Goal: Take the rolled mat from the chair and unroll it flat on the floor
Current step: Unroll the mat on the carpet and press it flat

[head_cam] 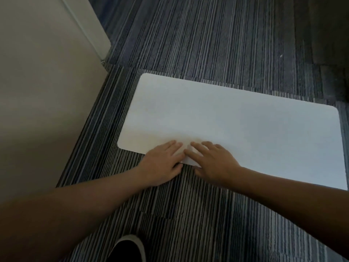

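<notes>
A white mat [230, 120] with rounded corners lies unrolled and flat on the striped carpet [207, 44]. My left hand [162, 163] rests palm down on the mat's near edge, fingers spread. My right hand [213, 161] lies flat right beside it on the same edge, fingers apart and nearly touching the left hand's fingers. Neither hand grips anything. No chair is in view.
A beige wall [37, 91] with a white door frame [88, 29] runs along the left. A dark shoe [128, 250] shows at the bottom edge. Dark furniture or flooring [330, 35] sits at the top right.
</notes>
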A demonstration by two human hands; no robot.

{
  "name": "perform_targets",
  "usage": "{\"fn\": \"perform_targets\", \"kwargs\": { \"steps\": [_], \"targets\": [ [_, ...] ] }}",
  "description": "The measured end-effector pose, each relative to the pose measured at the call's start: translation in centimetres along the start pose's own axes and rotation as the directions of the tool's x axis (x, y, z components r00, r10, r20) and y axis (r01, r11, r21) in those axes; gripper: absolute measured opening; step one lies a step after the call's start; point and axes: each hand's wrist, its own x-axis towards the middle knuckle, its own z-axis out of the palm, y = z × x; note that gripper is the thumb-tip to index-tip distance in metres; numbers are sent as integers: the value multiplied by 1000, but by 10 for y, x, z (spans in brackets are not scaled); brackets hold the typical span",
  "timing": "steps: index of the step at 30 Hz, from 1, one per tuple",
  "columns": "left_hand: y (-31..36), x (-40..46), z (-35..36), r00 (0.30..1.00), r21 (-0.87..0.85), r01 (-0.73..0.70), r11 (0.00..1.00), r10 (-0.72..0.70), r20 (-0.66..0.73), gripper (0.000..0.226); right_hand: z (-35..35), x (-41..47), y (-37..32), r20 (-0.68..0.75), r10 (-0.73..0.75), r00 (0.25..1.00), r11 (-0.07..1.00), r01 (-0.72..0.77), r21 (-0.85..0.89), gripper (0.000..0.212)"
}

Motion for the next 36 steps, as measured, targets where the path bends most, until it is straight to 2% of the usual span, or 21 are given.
{"fn": "perform_targets", "kwargs": {
  "steps": [4,6,9,14,18,21,24,26,28,31,33,36],
  "targets": [
    [-42,-39,4,965,-73,255,964,-259,-50,62,-7,45,-41,-56,-80,995,995,83,55,65],
    [-56,-54,7,934,-76,348,935,-352,-65,61,-4,66,-63,-61,-103,993,993,107,58,62],
    [-69,-67,15,892,-109,447,888,-451,-13,59,-1,86,-82,-61,-89,994,993,93,68,60],
    [-71,-73,24,900,-54,435,899,-436,-13,71,10,89,-84,-51,-88,995,996,90,26,63],
    [-70,-69,22,909,0,416,909,-416,-29,69,7,90,-82,-24,-92,995,995,93,22,64],
    [-74,-68,16,906,-34,423,905,-423,3,64,1,91,-84,-14,-87,996,995,88,39,62],
    [-75,-56,5,904,-19,422,906,-423,-60,60,-12,93,-84,-48,-76,996,992,80,96,54],
    [-72,-40,1,901,-5,425,905,-423,-93,64,-18,94,-77,-122,19,992,992,-4,123,51],
    [-66,-17,1,912,-40,402,915,-404,-66,72,-19,92,-65,-159,158,975,983,-140,116,51],
    [-51,16,7,927,-69,370,926,-373,-31,74,-11,82,-32,-61,359,931,933,-357,39,67],
    [-42,30,12,911,-77,411,909,-412,-1,77,-4,72,-7,-5,470,883,882,-470,24,81],
    [-35,36,20,890,-20,456,890,-456,-4,82,6,61,12,18,518,855,855,-518,25,89]
  ]
}}
